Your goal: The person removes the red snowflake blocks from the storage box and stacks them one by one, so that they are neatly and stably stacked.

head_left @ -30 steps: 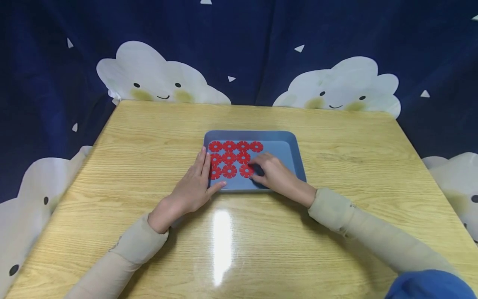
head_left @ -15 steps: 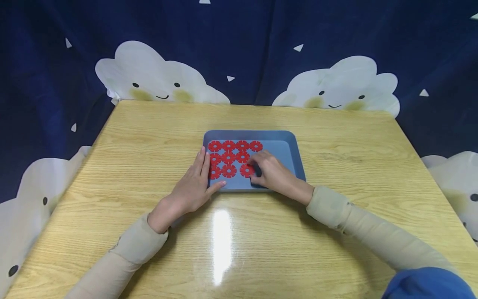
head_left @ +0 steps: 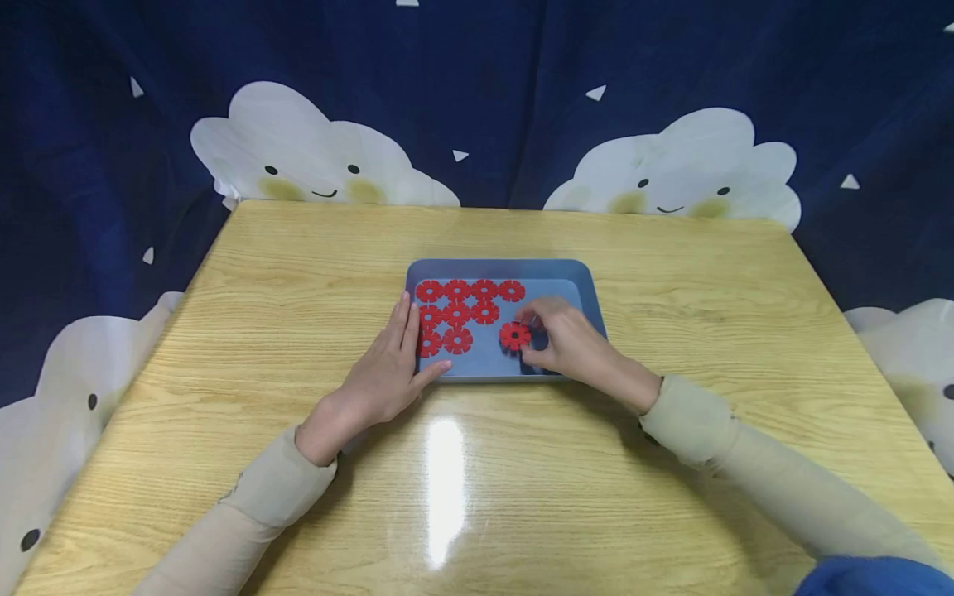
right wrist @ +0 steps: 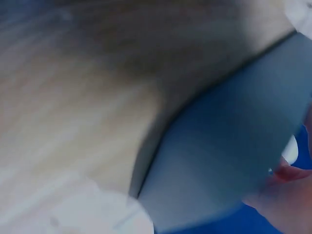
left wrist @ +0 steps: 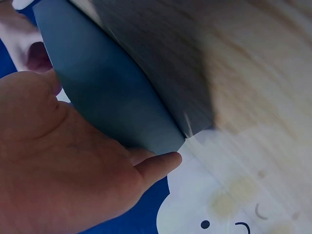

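Left hand rests on the tray, fingers straight; right hand pinches a red disc, fingers curled.

The table has a wood-grain surface, smooth and glossy, throwing back a white glare at lower centre. The tray mid-frame looks like smooth, satiny plastic; its discs look plastic too. Across the top hangs a matt cloth curtain. The sleeves, lower left and right, are matt, creased cloth.
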